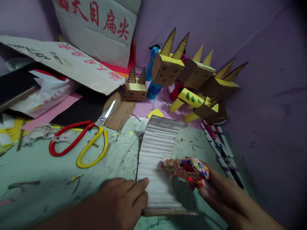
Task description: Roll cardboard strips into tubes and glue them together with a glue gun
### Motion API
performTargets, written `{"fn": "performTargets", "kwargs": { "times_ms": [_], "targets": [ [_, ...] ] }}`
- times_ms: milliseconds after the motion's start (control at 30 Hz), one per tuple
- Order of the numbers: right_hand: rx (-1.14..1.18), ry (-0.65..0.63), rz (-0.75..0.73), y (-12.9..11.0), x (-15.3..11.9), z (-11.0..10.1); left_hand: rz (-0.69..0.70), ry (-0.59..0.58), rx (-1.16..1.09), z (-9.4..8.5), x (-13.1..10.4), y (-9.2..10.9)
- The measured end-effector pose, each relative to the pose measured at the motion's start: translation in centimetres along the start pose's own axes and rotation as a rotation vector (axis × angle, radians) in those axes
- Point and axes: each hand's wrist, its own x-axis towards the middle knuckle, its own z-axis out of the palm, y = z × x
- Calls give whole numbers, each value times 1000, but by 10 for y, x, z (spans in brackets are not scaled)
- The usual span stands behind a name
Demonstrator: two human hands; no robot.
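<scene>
A strip of corrugated cardboard (155,153) with white ridges lies in front of me, its near end slightly raised. My left hand (120,199) grips the strip's near left edge with bent fingers; the thumb is hidden. My right hand (223,191) is closed around a flower-patterned hot glue gun (187,169) with a small red light. The gun's tip points left, over the strip's right half; I cannot tell whether it touches the ridges.
Scissors (102,119) with red and yellow handles lie open at left. Behind the strip stand cardboard animal figures, including a yellow one (192,99) and a small horned head (136,91). Markers (222,150) lie at right, beside the wall. Printed carton pieces (79,64) fill the back left.
</scene>
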Motion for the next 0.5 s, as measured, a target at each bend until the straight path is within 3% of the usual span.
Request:
{"fn": "performTargets", "kwargs": {
  "times_ms": [300, 500],
  "targets": [
    [11, 18, 16, 10, -3, -3, -6, -2, 28, 2, 0, 0],
    [-18, 141, 31, 22, -9, 0, 10, -11, 23, 1, 0, 0]
  ]
}}
